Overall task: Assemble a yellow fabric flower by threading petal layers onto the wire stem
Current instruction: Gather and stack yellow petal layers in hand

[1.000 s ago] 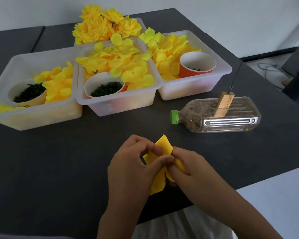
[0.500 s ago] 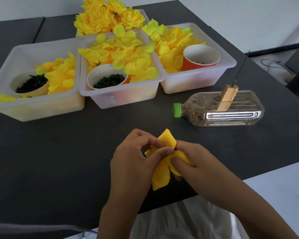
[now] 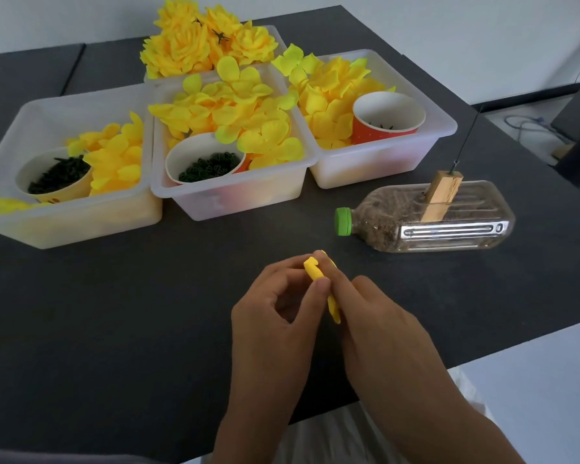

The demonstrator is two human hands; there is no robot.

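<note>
At ten o'clock on the dark table stand three clear plastic bins of loose yellow fabric petals. At centre, the left hand and right hand together pinch a folded yellow fabric petal layer, seemingly edge-on. At two o'clock lies a clear plastic bottle, a thin wire stem rising from its wooden block.

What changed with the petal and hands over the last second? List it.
The yellow petal, spread open before, is now folded into a narrow strip, pinched between the left hand and right hand. Both keep their grip. Tubs, bottle and wire stayed put.
</note>
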